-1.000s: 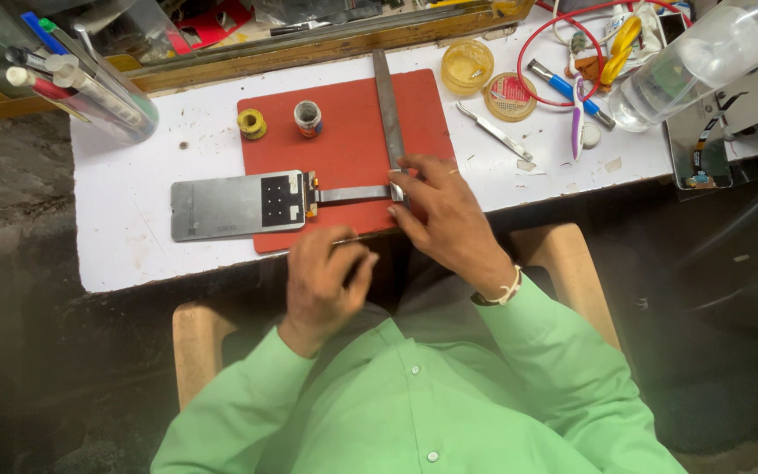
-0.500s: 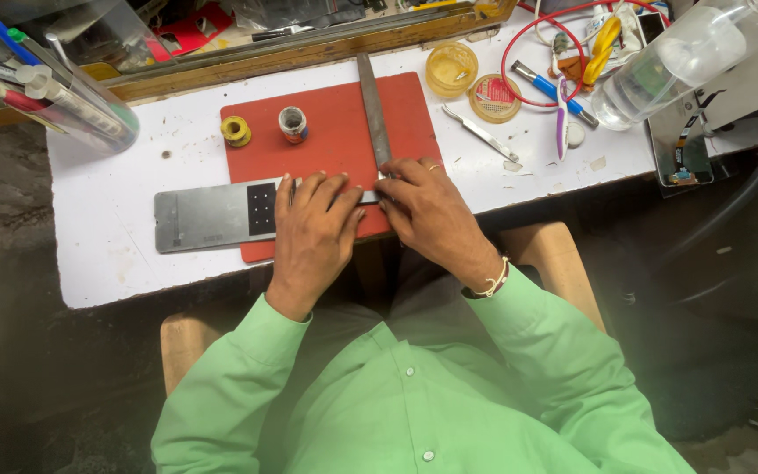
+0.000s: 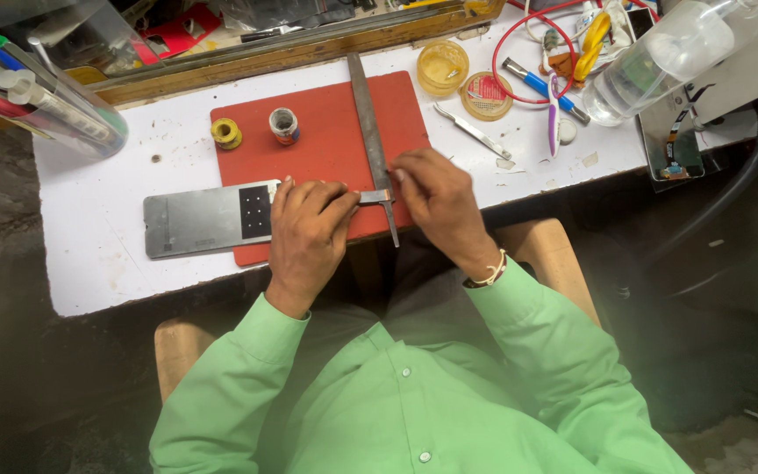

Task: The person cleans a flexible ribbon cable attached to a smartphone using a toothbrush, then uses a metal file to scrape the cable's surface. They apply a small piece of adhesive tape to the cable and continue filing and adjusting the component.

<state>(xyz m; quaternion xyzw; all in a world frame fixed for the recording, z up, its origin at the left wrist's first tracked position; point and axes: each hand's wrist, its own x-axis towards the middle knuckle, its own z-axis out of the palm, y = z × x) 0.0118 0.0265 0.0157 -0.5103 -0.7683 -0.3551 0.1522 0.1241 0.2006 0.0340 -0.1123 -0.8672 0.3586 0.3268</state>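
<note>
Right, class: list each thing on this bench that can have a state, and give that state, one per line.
Left hand: pressing flat on the grey metal plate.
Right hand: fingertips on the metal file.
Metal file: lying flat across the red mat.
Yellow round container: open, lid off.
Clear plastic bottle: lying on its side.
Tweezers: lying untouched.

Head camera, looking straight down (close) on white bench (image 3: 98, 228)
</note>
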